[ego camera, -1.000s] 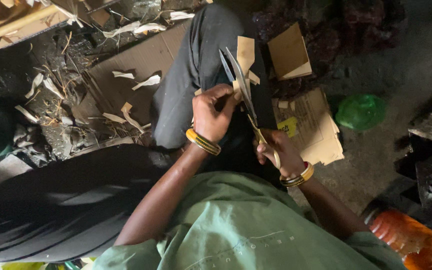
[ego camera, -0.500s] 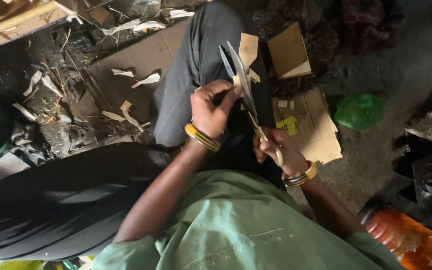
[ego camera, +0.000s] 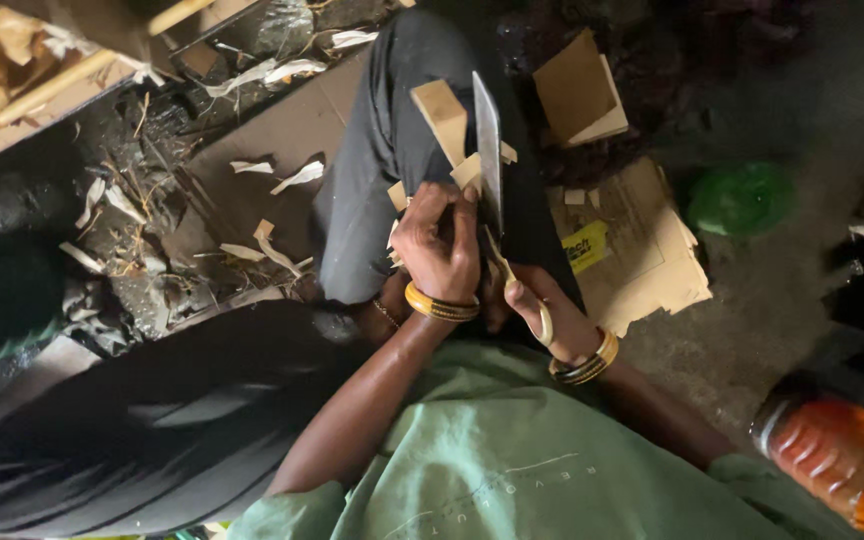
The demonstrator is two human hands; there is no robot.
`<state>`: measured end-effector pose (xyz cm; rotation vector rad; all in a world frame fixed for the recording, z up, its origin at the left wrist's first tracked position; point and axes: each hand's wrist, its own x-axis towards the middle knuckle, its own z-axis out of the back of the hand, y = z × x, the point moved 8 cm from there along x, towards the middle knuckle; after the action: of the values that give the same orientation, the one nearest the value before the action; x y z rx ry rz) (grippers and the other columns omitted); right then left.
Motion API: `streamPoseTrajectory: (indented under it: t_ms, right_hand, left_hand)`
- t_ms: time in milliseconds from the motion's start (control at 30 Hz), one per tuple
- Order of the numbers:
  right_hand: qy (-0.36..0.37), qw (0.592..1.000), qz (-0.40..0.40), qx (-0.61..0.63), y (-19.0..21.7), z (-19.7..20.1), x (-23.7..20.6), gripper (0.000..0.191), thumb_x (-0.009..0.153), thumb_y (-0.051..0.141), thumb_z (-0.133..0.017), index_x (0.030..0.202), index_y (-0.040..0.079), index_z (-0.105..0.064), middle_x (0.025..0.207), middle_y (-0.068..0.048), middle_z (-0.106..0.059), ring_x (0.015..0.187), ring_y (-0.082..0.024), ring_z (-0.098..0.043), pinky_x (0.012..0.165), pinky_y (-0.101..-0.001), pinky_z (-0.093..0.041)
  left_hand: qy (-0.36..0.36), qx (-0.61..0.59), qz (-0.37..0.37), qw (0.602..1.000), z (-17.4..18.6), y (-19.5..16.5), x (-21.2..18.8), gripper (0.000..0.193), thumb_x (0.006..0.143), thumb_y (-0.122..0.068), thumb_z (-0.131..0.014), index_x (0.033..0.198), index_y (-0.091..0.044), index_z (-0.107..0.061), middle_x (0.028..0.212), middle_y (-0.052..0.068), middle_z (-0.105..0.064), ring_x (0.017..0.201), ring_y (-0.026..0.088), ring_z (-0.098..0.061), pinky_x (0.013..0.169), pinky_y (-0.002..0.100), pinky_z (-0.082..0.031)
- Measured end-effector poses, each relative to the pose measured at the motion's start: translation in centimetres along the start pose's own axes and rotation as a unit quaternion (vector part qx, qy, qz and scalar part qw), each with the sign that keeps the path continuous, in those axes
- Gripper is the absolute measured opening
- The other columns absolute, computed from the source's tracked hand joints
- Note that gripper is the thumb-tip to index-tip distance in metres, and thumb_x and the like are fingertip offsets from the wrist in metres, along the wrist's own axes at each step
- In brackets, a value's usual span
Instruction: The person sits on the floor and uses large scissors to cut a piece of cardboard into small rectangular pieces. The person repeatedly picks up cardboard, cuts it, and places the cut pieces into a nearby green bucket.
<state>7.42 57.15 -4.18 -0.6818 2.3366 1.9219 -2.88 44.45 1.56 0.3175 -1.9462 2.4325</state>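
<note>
Littered floor, scissors (ego camera: 489, 160) now upright, cardboard piece (ego camera: 444, 115) turned

Two hands are seen: left hand (ego camera: 439, 245), right hand (ego camera: 552, 312); one pair of scissors (ego camera: 490, 170) is counted; two cardboard pieces are noted at the blades, one larger (ego camera: 442, 115), one smaller (ego camera: 468, 172); one green bag (ego camera: 739, 199); one orange bottle (ego camera: 832, 450); one flattened cardboard sheet (ego camera: 652, 250).
</note>
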Motion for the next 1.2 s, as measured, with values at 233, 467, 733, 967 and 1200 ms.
streamPoseTrajectory:
  t_ms: [233,467,733,967,1200]
  right_hand:
    - [-0.032,0.997,-0.002,0.07,-0.4,0.0,-0.1,0.06,0.101,0.062,-0.058,0.089,0.003,-0.06,0.073,-0.003,-0.057,0.067,-0.012,-0.056,0.062,-0.0292,-0.049]
    - [-0.083,0.995,-0.042,0.039,-1.8,0.3,-0.2,0.058,0.098,0.061,-0.061,0.085,0.004,-0.059,0.064,-0.001,-0.054,0.056,-0.011,-0.053,0.052,-0.0277,-0.045]
    - [0.009,0.999,0.015,0.034,0.0,-0.3,-1.0,0.061,0.105,0.061,-0.049,0.11,0.002,-0.061,0.088,-0.001,-0.065,0.081,-0.01,-0.061,0.076,-0.0255,-0.051]
    - [-0.24,0.966,0.042,-0.083,3.0,0.7,-2.2,0.031,0.094,0.023,-0.075,0.111,0.003,-0.059,0.09,-0.004,-0.064,0.079,-0.01,-0.059,0.071,-0.0257,-0.049]
    - [-0.301,0.927,0.204,-0.093,10.5,-0.4,0.2,0.03,0.094,-0.006,-0.076,0.107,0.004,-0.051,0.108,-0.008,-0.068,0.097,-0.013,-0.068,0.086,-0.0262,-0.056]
  left_hand:
    - [0.012,0.051,0.011,0.999,-0.5,0.2,-0.2,0.015,0.093,-0.005,-0.069,0.082,-0.001,-0.059,0.071,0.012,-0.053,0.059,0.023,-0.05,0.058,0.035,-0.038]
    - [-0.01,0.018,0.023,1.0,-0.6,1.0,-0.6,0.018,0.096,-0.004,-0.068,0.083,0.0,-0.056,0.072,0.009,-0.053,0.061,0.016,-0.047,0.058,0.031,-0.039]
    - [-0.012,-0.233,0.088,0.969,-0.7,3.1,-0.9,0.023,0.103,-0.006,-0.068,0.083,-0.001,-0.057,0.079,-0.003,-0.052,0.075,0.008,-0.044,0.069,0.025,-0.037]
    - [0.009,-0.286,0.164,0.944,0.5,3.6,-1.5,0.017,0.101,-0.013,-0.07,0.087,-0.003,-0.068,0.076,-0.005,-0.059,0.068,0.003,-0.045,0.062,0.021,-0.035]
    - [0.061,-0.3,0.205,0.93,0.7,2.1,-4.0,0.016,0.099,-0.013,-0.073,0.088,-0.001,-0.07,0.079,-0.004,-0.063,0.071,0.003,-0.05,0.063,0.021,-0.039]
